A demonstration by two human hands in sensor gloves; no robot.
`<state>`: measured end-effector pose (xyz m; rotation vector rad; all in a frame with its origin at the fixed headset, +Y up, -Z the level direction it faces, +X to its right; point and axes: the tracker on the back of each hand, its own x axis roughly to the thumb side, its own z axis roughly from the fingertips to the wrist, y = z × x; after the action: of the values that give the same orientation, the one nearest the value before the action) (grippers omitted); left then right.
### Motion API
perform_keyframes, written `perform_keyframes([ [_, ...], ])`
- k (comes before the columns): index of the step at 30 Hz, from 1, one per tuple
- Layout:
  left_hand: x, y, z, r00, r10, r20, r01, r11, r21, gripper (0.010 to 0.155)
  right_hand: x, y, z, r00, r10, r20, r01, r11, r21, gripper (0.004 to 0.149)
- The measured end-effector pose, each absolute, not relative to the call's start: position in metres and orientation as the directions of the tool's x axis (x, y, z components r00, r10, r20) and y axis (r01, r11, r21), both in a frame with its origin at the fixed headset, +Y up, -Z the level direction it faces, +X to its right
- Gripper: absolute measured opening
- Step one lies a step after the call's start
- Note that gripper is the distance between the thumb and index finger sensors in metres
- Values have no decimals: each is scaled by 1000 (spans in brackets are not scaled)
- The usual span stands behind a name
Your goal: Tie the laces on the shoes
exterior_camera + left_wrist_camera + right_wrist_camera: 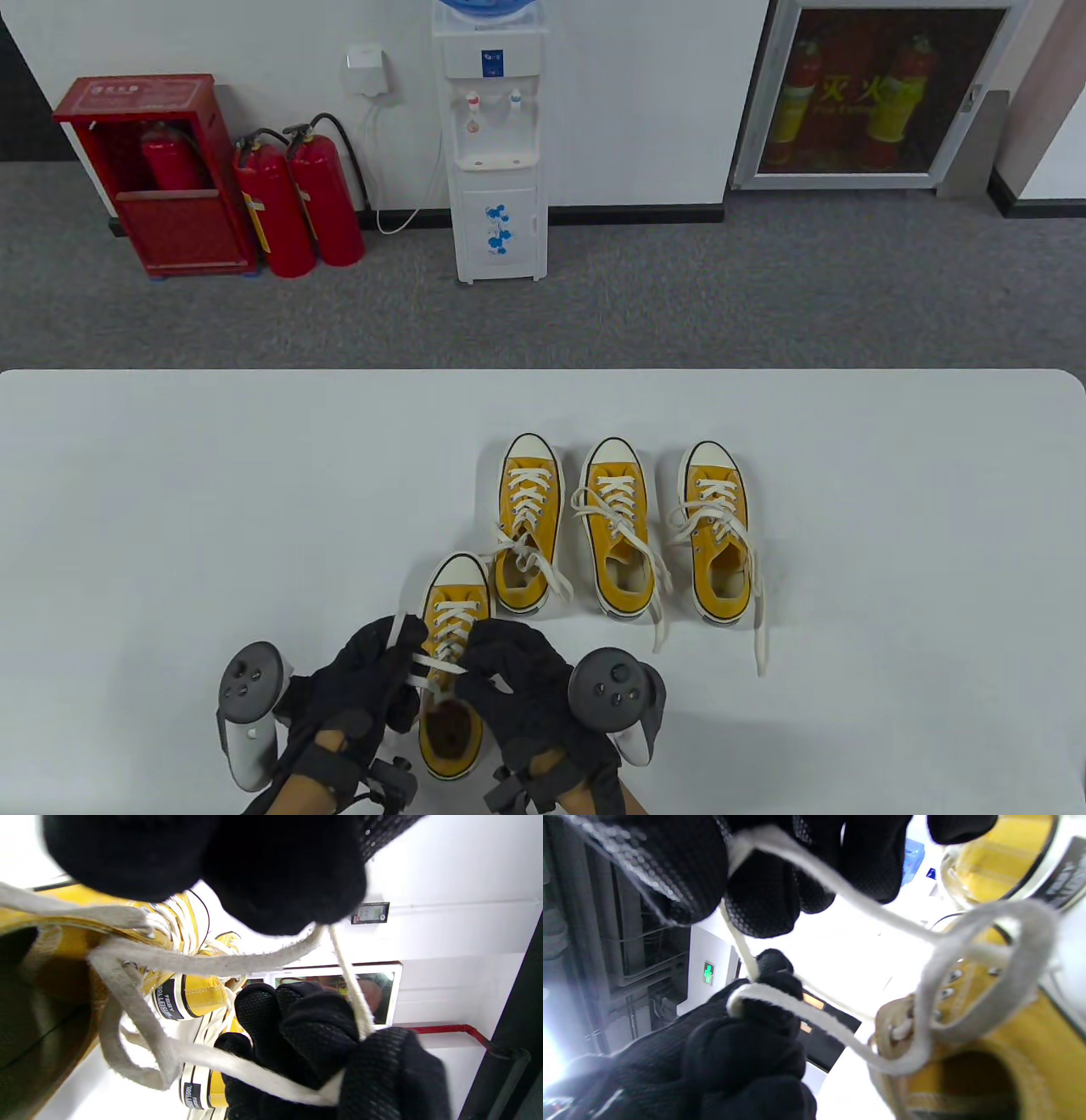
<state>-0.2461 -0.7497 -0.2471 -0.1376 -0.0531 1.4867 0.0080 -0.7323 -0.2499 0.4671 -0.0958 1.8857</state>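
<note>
both lace ends (441, 666) are pinched above near shoe (454, 645): left hand (365, 679) left, right hand (517, 679) right, grips closed.

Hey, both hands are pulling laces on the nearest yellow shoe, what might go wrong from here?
The left hand and right hand pull the laces taut, so the nearest shoe may lift or slide. The lace crossing looks loose and could slip. The neighbouring shoe's trailing lace lies close and might get caught.
</note>
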Motion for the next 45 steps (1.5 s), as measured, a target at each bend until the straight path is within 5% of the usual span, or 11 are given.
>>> perform_keyframes([
  [28,-250,-753,-245,-31,993,-112,-996,-39,-77,47,-5,-733,-242,-365,795,484,-843,-503,191,44],
  [45,-249,-753,-244,-218,967,-129,-959,-236,-155,41,-8,-742,-245,-501,736,457,-753,-630,190,44],
])
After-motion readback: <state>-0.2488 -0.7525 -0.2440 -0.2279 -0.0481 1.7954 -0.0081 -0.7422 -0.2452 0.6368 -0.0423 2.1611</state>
